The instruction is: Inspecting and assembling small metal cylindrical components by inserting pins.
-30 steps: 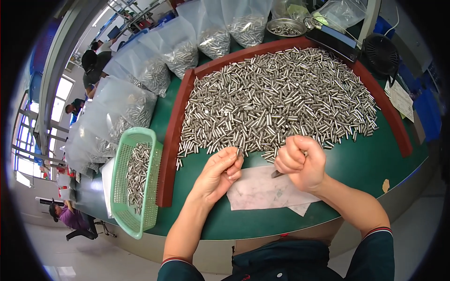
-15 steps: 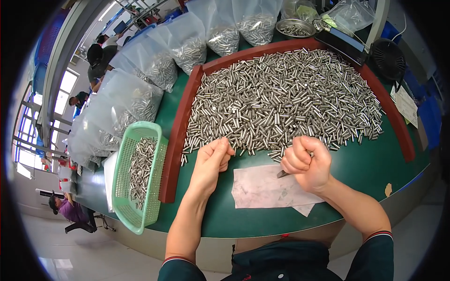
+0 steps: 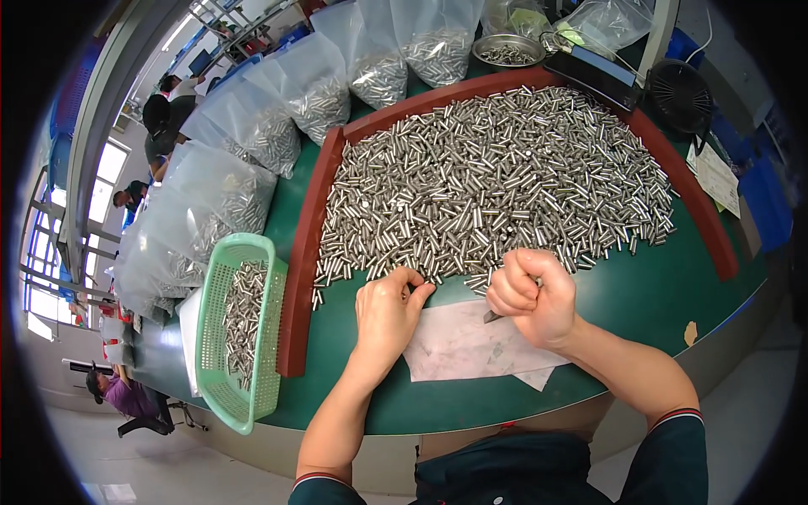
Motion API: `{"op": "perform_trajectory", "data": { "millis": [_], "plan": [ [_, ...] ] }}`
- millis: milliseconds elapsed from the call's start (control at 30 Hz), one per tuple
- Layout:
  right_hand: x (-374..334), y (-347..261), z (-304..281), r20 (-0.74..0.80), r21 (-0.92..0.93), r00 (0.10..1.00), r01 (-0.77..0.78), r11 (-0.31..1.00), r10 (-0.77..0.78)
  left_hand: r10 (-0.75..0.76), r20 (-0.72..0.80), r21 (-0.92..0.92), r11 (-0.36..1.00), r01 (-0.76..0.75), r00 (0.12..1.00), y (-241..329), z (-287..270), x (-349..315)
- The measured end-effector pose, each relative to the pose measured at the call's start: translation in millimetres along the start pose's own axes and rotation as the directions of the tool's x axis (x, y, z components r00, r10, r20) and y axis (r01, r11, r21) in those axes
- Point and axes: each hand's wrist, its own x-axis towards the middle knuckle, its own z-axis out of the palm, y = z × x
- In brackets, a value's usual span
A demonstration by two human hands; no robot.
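A broad pile of short shiny metal pins [image 3: 480,177] covers the green table in front of me. At the pile's near edge is my left hand [image 3: 389,316], back upward. Its thumb and forefinger come together by the loose pins; what they hold, if anything, is hidden. My right hand [image 3: 535,296] is a closed fist just above a stained pale cloth [image 3: 459,341], with its contents hidden. A small dark flat piece [image 3: 491,316] shows below the fist's left side; I cannot tell whether it is gripped or lies on the cloth.
Red-brown rails [image 3: 305,252] border the pile. A green basket [image 3: 268,370] holding pins stands at left. Clear bags [image 3: 316,101] of pins line the back and left. A metal bowl [image 3: 508,42], a dark device [image 3: 593,76] and a black fan [image 3: 680,97] stand behind.
My left hand has turned from an upright fist to back upward, its fingertips moving down to the near pins. My right fist keeps its shape. The whole view has shifted slightly.
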Motion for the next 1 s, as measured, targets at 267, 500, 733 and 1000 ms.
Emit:
{"op": "perform_trajectory", "data": {
  "millis": [267,500,733,1000],
  "plan": [
    [1,-5,-3,-0.005,-0.089,1.0,0.025,0.996,-0.025,-0.108,0.474,-0.76,0.45,0.468,0.874,3,-11,-3],
    [5,-10,-2,0.026,-0.078,0.998,0.061,0.995,-0.059,0.43,0.295,-0.332,0.884,-0.331,0.853,27,3,-18],
    [3,-5,-4,0.059,-0.103,0.998,0.028,0.994,-0.022,0.169,0.295,-0.229,0.968,-0.102,0.94,29,1,-20],
    [1,1,0,0.103,-0.118,0.994,0.042,0.992,-0.03,0.083,0.264,-0.164,0.986,-0.04,0.961,28,2,-23]
  ]
}}
